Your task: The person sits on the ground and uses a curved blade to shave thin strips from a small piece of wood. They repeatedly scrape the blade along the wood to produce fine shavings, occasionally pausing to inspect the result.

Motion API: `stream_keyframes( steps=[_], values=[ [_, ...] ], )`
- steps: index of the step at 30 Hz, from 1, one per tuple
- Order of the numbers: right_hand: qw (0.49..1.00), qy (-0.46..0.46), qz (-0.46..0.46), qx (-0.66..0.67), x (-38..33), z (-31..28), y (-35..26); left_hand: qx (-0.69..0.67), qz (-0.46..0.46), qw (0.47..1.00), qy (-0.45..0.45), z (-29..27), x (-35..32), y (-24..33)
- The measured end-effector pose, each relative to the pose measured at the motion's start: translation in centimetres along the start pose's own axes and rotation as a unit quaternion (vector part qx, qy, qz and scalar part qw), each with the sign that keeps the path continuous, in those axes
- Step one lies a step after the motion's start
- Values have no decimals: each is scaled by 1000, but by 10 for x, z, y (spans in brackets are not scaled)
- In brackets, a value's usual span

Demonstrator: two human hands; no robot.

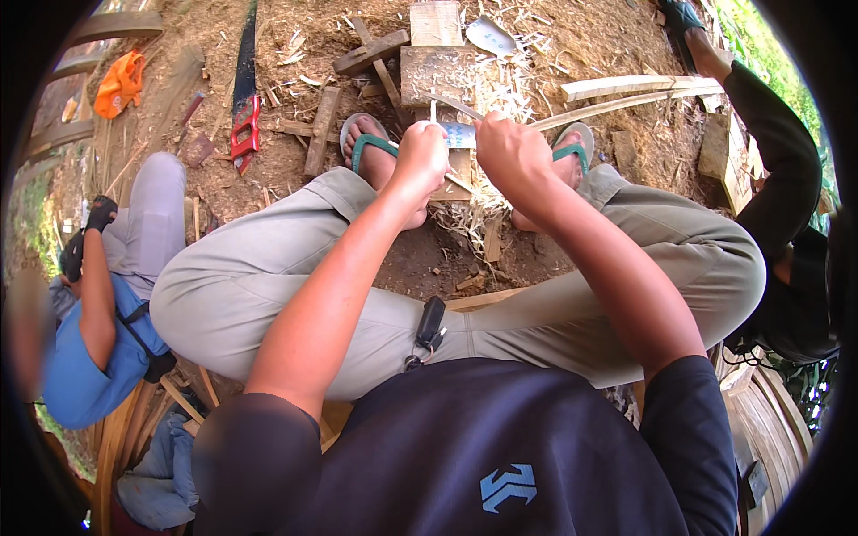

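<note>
My left hand (pixel 424 154) is closed around a thin pale wooden stick (pixel 433 111), whose tip sticks up above the fingers. Across from it, my right hand (pixel 516 150) is closed on a knife; the handle is hidden in the fist, and the narrow blade (pixel 454 104) slants up and left toward the stick. Between the two hands a flat white-and-blue piece (pixel 460 136) shows, partly covered by them. Beyond the hands stands a wooden block (pixel 438 76). Pale wood shavings (pixel 474 219) lie below, between my sandalled feet.
A handsaw with a red handle (pixel 245 132) lies at left, near an orange cloth or bag (pixel 121 85). Long bent wood strips (pixel 639 87) reach in from the right. Beside me sits a person in a blue shirt (pixel 98 357); a dark sleeve (pixel 776 152) belongs to another person at right.
</note>
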State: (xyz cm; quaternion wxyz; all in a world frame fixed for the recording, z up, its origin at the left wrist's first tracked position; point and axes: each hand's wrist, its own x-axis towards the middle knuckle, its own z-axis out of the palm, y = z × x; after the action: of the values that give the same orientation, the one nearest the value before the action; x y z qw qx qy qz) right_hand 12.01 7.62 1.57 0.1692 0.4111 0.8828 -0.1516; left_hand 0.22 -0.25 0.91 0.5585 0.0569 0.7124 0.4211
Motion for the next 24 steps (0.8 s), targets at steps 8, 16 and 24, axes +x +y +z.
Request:
stream_keyframes(
  steps=[8, 16, 24],
  values=[
    [1000, 8, 8, 0, 11, 3, 7, -31, -13, 999, -25, -6, -4, 0],
    [995, -46, -85, -32, -23, -28, 10, -31, -25, 999, -16, -3, -5, 7],
    [1000, -1, -8, -19, -41, -35, -5, -22, -15, 999, -22, -2, -4, 5]
  ],
)
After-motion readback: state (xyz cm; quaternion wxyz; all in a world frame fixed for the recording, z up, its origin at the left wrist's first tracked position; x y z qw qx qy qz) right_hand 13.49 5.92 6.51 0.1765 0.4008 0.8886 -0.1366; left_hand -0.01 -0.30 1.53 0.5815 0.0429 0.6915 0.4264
